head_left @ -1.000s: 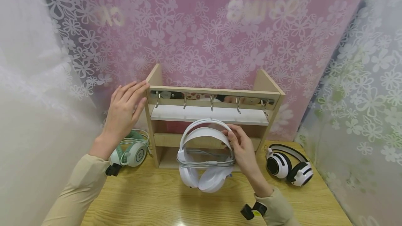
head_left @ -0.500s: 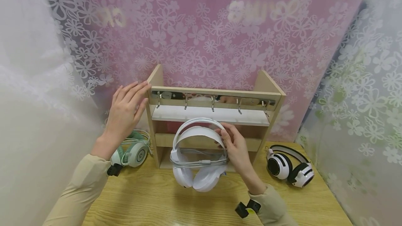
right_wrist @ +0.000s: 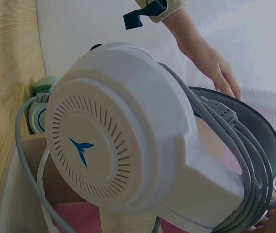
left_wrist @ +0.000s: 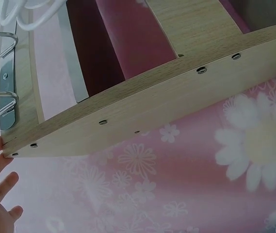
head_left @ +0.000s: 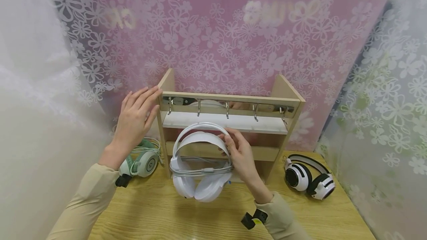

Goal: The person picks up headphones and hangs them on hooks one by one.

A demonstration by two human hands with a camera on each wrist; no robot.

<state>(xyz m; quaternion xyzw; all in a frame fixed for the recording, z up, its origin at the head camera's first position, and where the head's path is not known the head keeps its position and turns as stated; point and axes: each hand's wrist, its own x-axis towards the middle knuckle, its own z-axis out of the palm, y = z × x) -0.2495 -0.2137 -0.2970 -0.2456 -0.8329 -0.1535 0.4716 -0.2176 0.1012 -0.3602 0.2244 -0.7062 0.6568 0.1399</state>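
Nearest the camera, the right hand (head_left: 238,155) grips the white headphones (head_left: 200,162) by the right side of the headband, fingers curled round the band, and holds them up off the wooden table (head_left: 200,217), in front of the lower part of the wooden rack (head_left: 230,121). A grey cable (head_left: 200,170) is wound round the headphones just above the two ear cups; the right wrist view shows one cup (right_wrist: 113,155) close up, with a blue bird mark in a ring of slots. To the left, on the table beside the rack, lie green headphones (head_left: 141,160), partly behind the left forearm. To the right, well apart from the held pair, black-and-white headphones (head_left: 310,179) rest on the table. A little further back, the left hand (head_left: 136,117) has its fingers straight and spread, fingertips touching the top left corner of the rack. Along the rack's top rail runs a row of metal hooks (head_left: 227,108). Behind everything hangs a pink flowered curtain (head_left: 213,29)
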